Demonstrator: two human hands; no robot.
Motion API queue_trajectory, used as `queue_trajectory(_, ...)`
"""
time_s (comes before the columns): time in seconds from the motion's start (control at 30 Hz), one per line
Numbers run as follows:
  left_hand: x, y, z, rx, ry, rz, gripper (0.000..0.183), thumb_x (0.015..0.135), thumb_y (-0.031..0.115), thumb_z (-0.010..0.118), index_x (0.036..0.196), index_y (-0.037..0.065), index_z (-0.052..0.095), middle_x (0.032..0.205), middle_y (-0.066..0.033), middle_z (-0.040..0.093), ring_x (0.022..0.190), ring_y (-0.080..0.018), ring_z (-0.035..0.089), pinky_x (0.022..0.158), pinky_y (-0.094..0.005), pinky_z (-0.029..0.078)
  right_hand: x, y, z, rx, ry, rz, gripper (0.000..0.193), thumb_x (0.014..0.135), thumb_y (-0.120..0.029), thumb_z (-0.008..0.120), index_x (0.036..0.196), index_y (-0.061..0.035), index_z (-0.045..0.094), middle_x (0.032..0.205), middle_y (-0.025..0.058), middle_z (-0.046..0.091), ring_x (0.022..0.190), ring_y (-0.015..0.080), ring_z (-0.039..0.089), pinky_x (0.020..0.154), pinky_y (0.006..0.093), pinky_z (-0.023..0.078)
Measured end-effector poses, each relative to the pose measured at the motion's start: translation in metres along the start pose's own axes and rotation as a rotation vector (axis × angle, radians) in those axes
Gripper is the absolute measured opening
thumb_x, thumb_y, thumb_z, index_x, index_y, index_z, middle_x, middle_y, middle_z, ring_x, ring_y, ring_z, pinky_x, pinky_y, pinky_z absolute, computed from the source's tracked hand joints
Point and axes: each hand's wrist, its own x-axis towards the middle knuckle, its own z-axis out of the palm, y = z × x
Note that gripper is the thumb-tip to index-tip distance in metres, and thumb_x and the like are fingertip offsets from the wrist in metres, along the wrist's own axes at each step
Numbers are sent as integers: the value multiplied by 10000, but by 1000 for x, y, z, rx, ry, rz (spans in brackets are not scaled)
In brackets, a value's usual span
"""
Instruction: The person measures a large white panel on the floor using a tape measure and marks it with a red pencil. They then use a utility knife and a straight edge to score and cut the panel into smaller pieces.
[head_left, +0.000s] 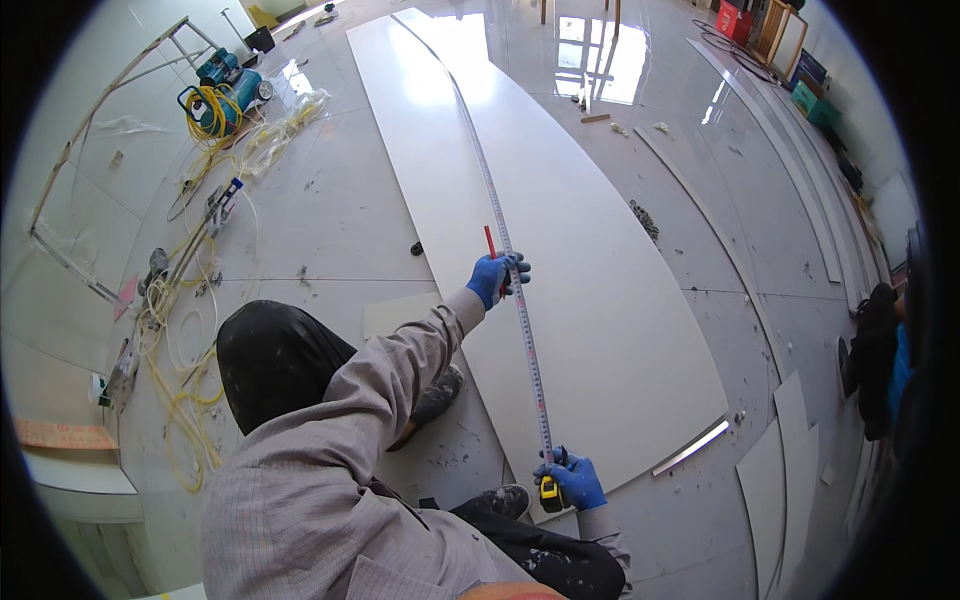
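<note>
A long white panel [600, 330] lies on the floor before me. Along it runs the pulled-out blade of a tape measure [551, 494], reaching to the far end. My right hand [580, 482], in a blue glove, is closed round the yellow and black case at the panel's near edge. Further up, my left hand [494, 279], also gloved in blue, grips a red pencil [490, 240] that sticks up from the fist. Its fingers lie at the blade, partly over it; how firmly they press it cannot be seen.
Left on the floor stand a teal air compressor [238, 95] and a tangle of yellow hose [165, 330]. Narrow white strips [770, 150] and offcuts [790, 480] lie to the right. A shiny metal strip [690, 448] is beside the panel. Another person's dark-clothed leg [875, 350] shows far right.
</note>
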Motion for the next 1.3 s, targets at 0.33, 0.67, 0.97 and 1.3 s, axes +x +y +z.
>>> queue_trajectory(0.33,69,76,30,45,4,70,219,1010,160,534,1184,52,610,1020,-149,737,873,-280,745,503,-324,509,30,-121,-11,-215,29,-121,193,956,-81,594,1102,41,628,862,131,722,740,182,708,705,323,591)
queue_trajectory(0.67,83,65,-1,27,57,63,199,998,143,568,1147,21,620,994,-177,728,850,-311,743,626,-413,591,52,-114,0,-200,-40,-63,241,937,-87,594,1127,58,624,904,134,725,800,198,717,744,328,593)
queue_trajectory(0.97,100,77,11,81,60,158,197,992,117,581,1142,-3,621,977,-193,722,824,-333,735,684,-413,613,53,-129,3,-199,-41,-92,291,918,-89,611,1165,65,629,889,140,726,774,194,715,737,320,584)
queue_trajectory(1.3,112,109,58,127,0,215,225,1000,155,580,1155,2,637,979,-175,733,820,-304,737,695,-400,610,64,-138,-1,-102,-53,-137,281,928,-81,606,1161,73,622,900,152,733,775,202,722,730,317,593)
